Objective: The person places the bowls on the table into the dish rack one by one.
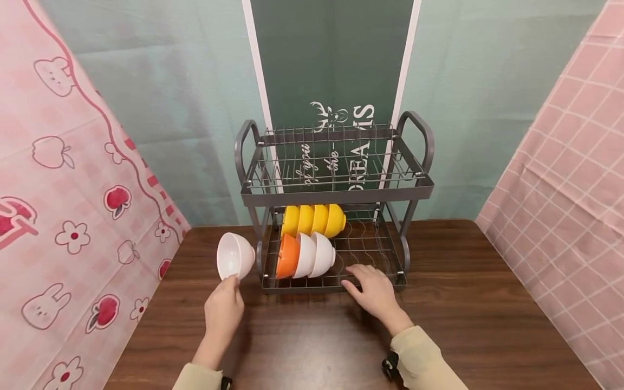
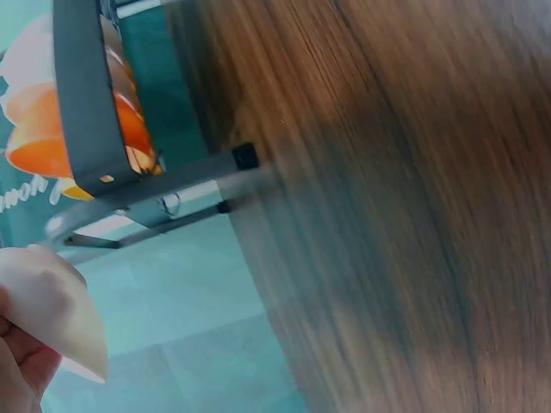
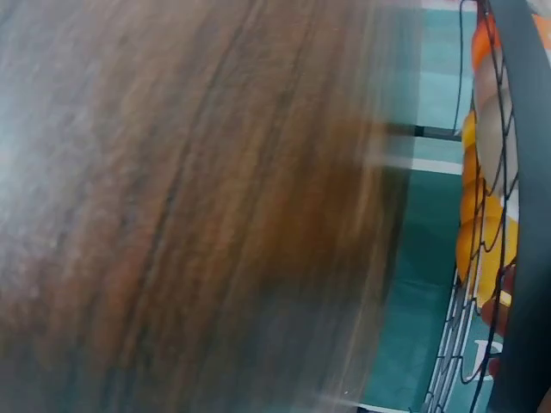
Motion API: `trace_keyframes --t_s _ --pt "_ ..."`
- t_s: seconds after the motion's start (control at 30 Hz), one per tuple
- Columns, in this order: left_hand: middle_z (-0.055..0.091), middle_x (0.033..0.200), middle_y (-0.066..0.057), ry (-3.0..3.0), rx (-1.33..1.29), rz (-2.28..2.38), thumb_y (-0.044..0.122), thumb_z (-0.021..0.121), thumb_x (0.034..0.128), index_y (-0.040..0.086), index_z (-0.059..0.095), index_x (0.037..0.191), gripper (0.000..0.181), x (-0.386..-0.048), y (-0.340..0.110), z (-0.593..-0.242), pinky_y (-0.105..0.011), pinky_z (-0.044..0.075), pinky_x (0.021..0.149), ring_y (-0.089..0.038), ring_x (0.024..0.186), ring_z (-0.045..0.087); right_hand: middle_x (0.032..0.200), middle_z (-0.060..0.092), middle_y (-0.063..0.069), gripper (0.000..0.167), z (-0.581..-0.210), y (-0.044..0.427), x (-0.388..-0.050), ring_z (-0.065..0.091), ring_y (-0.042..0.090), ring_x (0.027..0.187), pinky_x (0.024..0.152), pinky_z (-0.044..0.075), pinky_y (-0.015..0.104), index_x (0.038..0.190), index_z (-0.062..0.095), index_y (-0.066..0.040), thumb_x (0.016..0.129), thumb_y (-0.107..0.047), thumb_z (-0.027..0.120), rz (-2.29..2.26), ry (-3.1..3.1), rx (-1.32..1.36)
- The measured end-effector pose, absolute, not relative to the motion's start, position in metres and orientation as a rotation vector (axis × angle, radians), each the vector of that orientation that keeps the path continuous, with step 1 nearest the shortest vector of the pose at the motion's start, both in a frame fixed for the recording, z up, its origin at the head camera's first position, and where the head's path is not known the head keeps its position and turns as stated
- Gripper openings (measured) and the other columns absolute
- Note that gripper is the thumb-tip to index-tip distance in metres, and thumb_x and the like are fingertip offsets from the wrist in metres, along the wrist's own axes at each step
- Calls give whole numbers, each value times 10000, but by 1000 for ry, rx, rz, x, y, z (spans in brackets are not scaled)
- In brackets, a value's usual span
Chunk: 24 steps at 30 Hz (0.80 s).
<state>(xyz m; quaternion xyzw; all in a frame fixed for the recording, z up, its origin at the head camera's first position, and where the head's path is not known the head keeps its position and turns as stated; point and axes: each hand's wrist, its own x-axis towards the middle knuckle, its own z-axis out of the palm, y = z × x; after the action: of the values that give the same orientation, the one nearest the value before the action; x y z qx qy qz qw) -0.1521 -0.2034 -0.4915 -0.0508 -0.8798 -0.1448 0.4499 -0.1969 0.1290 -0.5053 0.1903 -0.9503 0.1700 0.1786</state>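
Observation:
Left of the rack, my left hand (image 1: 225,306) pinches a white bowl (image 1: 235,255) by its lower rim, the bowl's open side facing left. The left wrist view shows fingers on that same bowl (image 2: 53,310). On the lower tier of a dark two-tier dish rack (image 1: 336,196), an orange bowl (image 1: 287,257) and two white bowls (image 1: 323,254) stand on edge in a front row. Several yellow bowls (image 1: 319,219) line up behind them. My right hand (image 1: 372,290) is at the rack's front edge, right of the white bowls, fingers extended and holding nothing.
A brown wooden table (image 1: 312,336) carries the rack. Behind it hangs a green cloth with white lettering (image 1: 336,54). Pink patterned cloth (image 1: 73,189) borders the left side, and pink checked cloth (image 1: 560,179) the right. The rack's upper tier (image 1: 336,195) has raised side handles.

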Motion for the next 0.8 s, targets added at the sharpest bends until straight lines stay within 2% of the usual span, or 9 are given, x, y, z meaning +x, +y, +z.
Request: trace_keyframes --t_s 0.2,0.27,0.37,0.43,0.63,0.8 --pt "655 688 -181 -2130 -196 -358 -2 624 762 -14 610 788 32 -141 -191 -483 -429 500 501 -329 620 646 1171 633 48 356 -494 128 -194 566 232 1101 982 412 470 1154 632 -116 876 -338 609 753 -2623 545" --pt "661 700 -180 -2106 -226 -362 37 584 826 -20 621 804 71 -139 -186 -480 -419 505 511 -324 620 645 1185 626 53 355 -490 126 -193 556 231 1114 987 407 467 1159 628 -112 876 -324 612 804 -2595 571" --pt "669 712 -169 -2056 -284 -372 137 463 949 -25 632 832 262 -137 -176 -477 -407 511 534 -313 630 645 1193 623 51 344 -483 122 -191 552 224 1117 974 420 454 1164 627 -121 867 -293 628 878 -2534 624" --pt "678 727 -150 -2024 -334 -373 189 381 992 -21 634 843 361 -137 -168 -475 -392 525 570 -300 650 652 1198 621 50 340 -477 119 -189 548 218 1118 955 433 449 1170 623 -114 861 -255 639 952 -2482 683" --pt "707 802 -95 -1962 -524 -404 150 376 990 -9 650 869 340 -136 -142 -474 -344 557 673 -233 717 681 1267 575 45 406 -461 108 -183 501 212 1195 979 421 434 1243 569 -128 850 -189 648 1181 -2404 888" --pt "716 828 -62 -1972 -635 -427 131 374 987 21 656 871 323 -132 -123 -475 -328 555 723 -174 747 686 1401 449 25 602 -451 103 -180 398 237 1311 1035 373 472 1369 430 -199 823 -243 681 1301 -2464 978"
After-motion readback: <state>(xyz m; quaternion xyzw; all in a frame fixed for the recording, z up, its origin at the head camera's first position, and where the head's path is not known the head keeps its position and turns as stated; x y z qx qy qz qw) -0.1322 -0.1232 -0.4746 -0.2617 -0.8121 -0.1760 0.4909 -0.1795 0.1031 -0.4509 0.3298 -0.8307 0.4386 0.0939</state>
